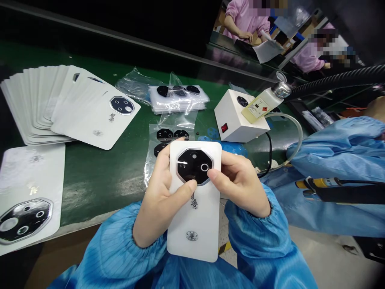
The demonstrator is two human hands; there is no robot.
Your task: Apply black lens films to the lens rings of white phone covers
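Note:
Both my hands grip a white phone back cover (204,224), held upright over the bench edge with its printed side facing me. A black octagonal camera lens plate (192,158) sits in the silver-rimmed frame near its top. My left hand (162,196) wraps the left side, its thumb pressing the plate's lower edge. My right hand (240,180) holds the right side, with the thumb at the plate's lower right edge. The fingers behind the cover are hidden. Just behind my left hand lies a clear sheet with black lens plates (165,134) on it.
Fanned white back covers (87,112) lie at left, another cover (33,172) nearer. Behind stand stacked clear trays (179,102) with black plates. A white box (237,116) carries a pump bottle (264,104). A co-worker's blue sleeve (337,148) is at right; people in pink sit beyond.

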